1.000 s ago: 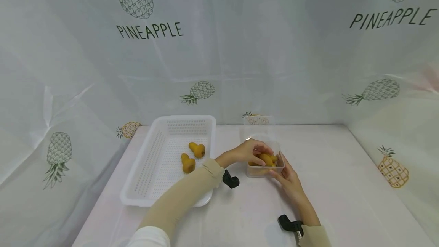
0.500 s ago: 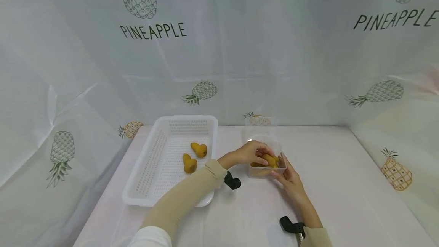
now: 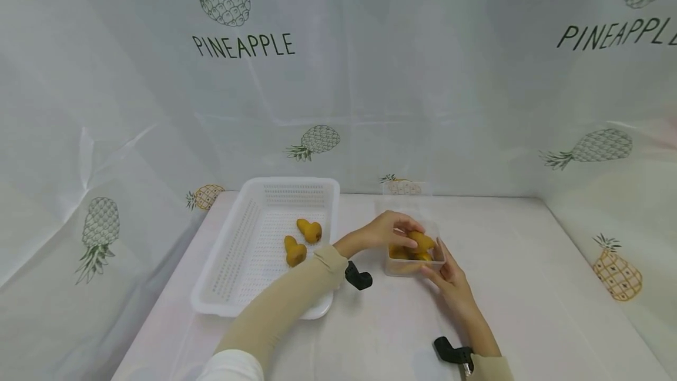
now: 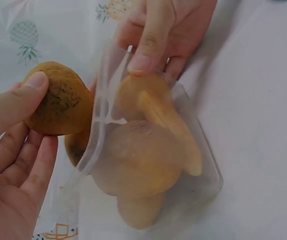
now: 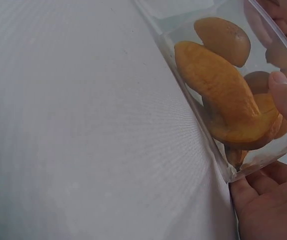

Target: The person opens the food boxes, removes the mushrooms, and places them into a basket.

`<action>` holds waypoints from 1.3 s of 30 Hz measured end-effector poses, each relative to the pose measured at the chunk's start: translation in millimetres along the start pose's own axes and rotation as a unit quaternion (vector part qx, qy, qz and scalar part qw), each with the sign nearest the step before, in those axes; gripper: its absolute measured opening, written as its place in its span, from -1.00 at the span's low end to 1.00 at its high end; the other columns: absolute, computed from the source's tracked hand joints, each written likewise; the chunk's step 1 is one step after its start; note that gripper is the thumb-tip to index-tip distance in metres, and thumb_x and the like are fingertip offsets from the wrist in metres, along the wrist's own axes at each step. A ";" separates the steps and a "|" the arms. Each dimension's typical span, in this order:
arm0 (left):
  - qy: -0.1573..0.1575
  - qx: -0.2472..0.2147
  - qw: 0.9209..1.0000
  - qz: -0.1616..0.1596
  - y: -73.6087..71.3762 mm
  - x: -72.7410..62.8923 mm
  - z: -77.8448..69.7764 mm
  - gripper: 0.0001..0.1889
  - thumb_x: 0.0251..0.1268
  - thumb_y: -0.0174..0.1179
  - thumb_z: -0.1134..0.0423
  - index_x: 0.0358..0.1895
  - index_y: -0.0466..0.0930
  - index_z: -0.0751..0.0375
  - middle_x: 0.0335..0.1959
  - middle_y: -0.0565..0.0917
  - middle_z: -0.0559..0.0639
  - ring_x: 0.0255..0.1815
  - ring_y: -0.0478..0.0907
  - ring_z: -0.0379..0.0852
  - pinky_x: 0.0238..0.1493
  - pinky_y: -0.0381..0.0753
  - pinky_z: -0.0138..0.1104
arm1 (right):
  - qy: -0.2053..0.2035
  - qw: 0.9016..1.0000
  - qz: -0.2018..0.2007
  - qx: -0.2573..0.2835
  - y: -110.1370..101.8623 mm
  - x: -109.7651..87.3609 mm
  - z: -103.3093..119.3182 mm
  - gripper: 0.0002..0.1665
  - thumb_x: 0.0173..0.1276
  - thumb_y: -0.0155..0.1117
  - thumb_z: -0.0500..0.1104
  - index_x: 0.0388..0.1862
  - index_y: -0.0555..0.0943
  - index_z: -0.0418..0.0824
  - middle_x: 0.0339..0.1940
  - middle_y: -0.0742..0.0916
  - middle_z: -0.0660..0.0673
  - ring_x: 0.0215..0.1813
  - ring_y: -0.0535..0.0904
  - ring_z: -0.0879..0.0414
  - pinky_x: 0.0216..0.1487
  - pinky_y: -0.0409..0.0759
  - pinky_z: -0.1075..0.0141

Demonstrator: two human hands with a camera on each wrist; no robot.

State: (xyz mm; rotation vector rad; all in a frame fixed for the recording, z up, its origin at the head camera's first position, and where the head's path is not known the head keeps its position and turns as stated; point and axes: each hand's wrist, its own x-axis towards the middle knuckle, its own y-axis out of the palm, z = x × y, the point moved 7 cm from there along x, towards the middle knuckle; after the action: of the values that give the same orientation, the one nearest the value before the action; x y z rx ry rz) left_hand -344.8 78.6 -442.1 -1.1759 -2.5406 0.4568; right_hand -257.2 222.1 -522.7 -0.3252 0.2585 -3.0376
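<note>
In the head view, my left hand point(image 3: 386, 230) pinches a yellow-brown, pear-shaped fruit point(image 3: 422, 242) at the top of a clear plastic box point(image 3: 403, 269). The left wrist view shows that fruit's rounded end with dark marks point(image 4: 61, 102), thumb on one side and fingers beneath, beside the box rim. Several similar fruits point(image 5: 218, 90) lie inside the box, piled against its walls. My right hand point(image 3: 456, 290) grips the box at its right front corner, its thumb against the wall and the other fingers round the side.
The box's clear lid point(image 3: 406, 189) stands open behind it. To the left is a white perforated basket point(image 3: 240, 306) with two more pear-shaped fruits point(image 3: 309, 231) in it. A pineapple-printed curtain point(image 3: 449, 87) hangs behind the white table point(image 3: 529, 287).
The left hand has lifted the fruit a little, from among the others in the box to its rim. The right hand keeps its grip on the box.
</note>
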 end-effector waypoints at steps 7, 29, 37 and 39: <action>-0.012 -0.027 0.999 -0.038 -22.6 -8.6 -9.7 -0.65 0.27 0.35 0.38 0.12 0.65 0.32 0.07 0.70 0.05 0.02 0.61 -0.27 0.11 0.58 -0.41 | 0.004 1.000 0.003 -0.020 0.2 -0.1 -1.9 -0.01 0.44 0.27 -0.31 0.66 -0.06 -0.12 0.57 0.10 -0.46 0.54 -0.04 -0.39 0.21 0.17 0.72; -0.012 -0.047 0.990 -0.134 -101.7 -69.2 -37.8 -0.60 0.31 0.31 0.43 0.20 0.58 0.36 0.12 0.66 0.11 0.10 0.60 -0.07 0.09 0.64 -0.27 | -0.004 1.000 -0.005 -0.022 -0.4 -0.9 -1.9 -0.01 0.42 0.29 -0.32 0.64 -0.06 -0.25 0.56 0.11 -0.47 0.53 -0.03 -0.43 0.21 0.17 0.73; -0.043 -0.042 0.982 -0.178 -139.4 -106.1 -27.7 -0.58 0.33 0.31 0.36 0.24 0.56 0.36 0.13 0.65 0.07 0.15 0.58 -0.04 0.17 0.59 -0.26 | -0.002 1.000 0.001 -0.021 1.5 0.4 -3.5 -0.02 0.43 0.28 -0.31 0.64 -0.07 -0.25 0.56 0.09 -0.47 0.53 -0.04 -0.43 0.22 0.17 0.73; -0.048 -0.040 0.980 -0.189 -148.1 -115.6 -25.0 -0.57 0.34 0.32 0.34 0.24 0.56 0.35 0.14 0.65 0.08 0.15 0.57 -0.02 0.17 0.59 -0.24 | 0.003 1.000 0.001 -0.023 1.6 1.1 -4.3 -0.02 0.44 0.28 -0.30 0.64 -0.07 -0.24 0.57 0.09 -0.46 0.53 -0.04 -0.42 0.22 0.17 0.73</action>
State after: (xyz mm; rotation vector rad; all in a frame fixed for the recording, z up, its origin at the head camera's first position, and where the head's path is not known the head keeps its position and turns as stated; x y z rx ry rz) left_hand -363.6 -97.8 -375.4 -0.6802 -2.8000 0.3263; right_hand -259.1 221.1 -526.9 -0.3191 0.3287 -3.0343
